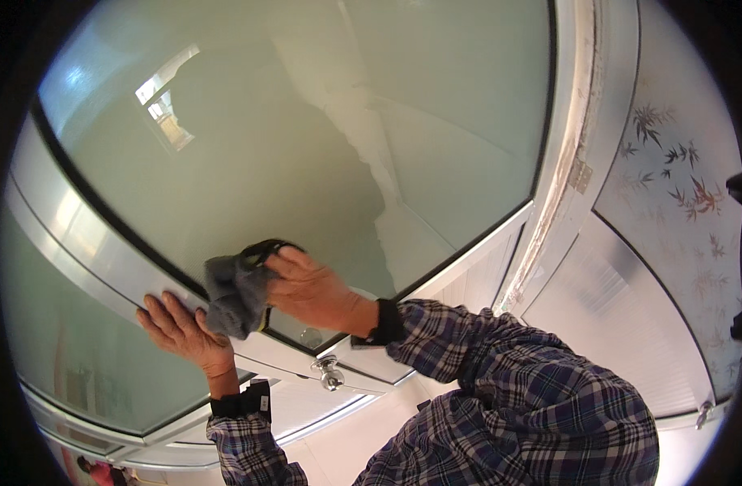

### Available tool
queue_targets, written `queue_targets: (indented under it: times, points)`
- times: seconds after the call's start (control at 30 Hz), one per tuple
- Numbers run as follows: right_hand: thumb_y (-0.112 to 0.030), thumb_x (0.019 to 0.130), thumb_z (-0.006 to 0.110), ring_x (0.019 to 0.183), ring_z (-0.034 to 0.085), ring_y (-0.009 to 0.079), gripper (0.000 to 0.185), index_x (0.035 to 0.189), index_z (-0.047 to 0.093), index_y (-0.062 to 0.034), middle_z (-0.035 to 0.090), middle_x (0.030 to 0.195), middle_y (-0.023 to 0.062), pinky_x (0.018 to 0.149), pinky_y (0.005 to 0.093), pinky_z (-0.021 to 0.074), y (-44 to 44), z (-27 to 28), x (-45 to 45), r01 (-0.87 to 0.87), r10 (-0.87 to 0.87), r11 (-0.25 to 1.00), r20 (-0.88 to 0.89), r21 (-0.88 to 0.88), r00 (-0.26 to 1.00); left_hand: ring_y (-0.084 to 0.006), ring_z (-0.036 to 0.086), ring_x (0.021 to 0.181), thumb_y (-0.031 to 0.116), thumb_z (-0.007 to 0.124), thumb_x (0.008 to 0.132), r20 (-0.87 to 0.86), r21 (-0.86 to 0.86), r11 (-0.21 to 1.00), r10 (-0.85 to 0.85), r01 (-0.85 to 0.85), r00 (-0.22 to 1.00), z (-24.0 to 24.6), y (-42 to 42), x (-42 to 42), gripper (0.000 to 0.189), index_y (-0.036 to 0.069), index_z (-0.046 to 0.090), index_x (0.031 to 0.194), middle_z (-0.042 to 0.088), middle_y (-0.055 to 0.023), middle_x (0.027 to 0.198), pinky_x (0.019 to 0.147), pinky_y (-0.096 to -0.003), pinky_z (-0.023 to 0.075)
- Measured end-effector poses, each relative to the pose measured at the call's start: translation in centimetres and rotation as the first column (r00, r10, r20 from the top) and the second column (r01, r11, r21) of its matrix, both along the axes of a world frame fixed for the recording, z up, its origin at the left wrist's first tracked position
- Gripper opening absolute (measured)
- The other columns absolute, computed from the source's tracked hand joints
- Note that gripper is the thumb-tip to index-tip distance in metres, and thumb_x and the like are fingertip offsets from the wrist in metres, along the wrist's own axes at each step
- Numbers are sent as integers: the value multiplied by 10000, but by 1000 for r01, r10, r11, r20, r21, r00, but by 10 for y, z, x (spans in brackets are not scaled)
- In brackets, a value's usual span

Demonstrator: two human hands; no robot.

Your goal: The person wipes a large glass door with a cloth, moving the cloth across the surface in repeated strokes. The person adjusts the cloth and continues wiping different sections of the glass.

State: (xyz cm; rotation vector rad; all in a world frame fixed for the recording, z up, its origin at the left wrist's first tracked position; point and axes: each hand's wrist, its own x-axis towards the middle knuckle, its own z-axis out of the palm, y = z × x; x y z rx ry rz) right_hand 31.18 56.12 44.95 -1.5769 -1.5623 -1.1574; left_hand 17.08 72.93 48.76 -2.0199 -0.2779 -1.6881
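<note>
A dark grey cloth is bunched in my right hand, close against the large glass pane of a door. The fingers of that hand curl over the cloth's upper edge. My left hand rests with fingers apart on the silvery metal door frame, just left of the cloth. Its thumb tip lies near or partly behind the cloth. Below the pane's lower corner, a round shiny door knob sticks out from the frame. Pale reflections cross the glass.
Another glass panel stands at the left. At the right, past a door jamb with a hinge, is a panel with bamboo-leaf patterns and a metal handle. A person in pink is at the lower left. Light tiled floor shows below.
</note>
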Motion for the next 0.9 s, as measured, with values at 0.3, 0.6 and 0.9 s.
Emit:
queue_targets:
  times: [0.3, 0.6, 0.9]
  points:
    - [-58, 745, 566, 1175, 406, 406, 549, 1279, 441, -29, 458, 1257, 206, 1014, 460, 313, -175, -39, 178, 517, -460, 829, -265, 215, 848, -399, 210, 1345, 333, 297, 980, 0, 115, 993, 18, -18, 1000, 3, 0, 4, 505, 50, 312, 1399, 270, -163, 1459, 1088, -494, 179]
    - [-203, 905, 471, 1115, 441, 410, 374, 1161, 477, 71, 474, 1184, 267, 989, 431, 326, -308, -119, 341, 636, -297, 621, -613, 458, 732, -447, 247, 1312, 317, 326, 970, -19, 99, 995, 6, -4, 1000, 3, -1, 3, 504, 39, 323, 1391, 285, -194, 1441, 1063, -521, 204]
    - [-181, 935, 441, 1186, 379, 316, 476, 1323, 299, 55, 371, 1310, 193, 1041, 351, 245, -203, -114, 239, 393, -102, 787, -529, 475, 843, -443, 257, 1307, 339, 372, 948, 47, 28, 1000, -2, 1, 999, -8, 7, 4, 487, 55, 419, 1340, 326, -175, 1429, 1038, -514, 228]
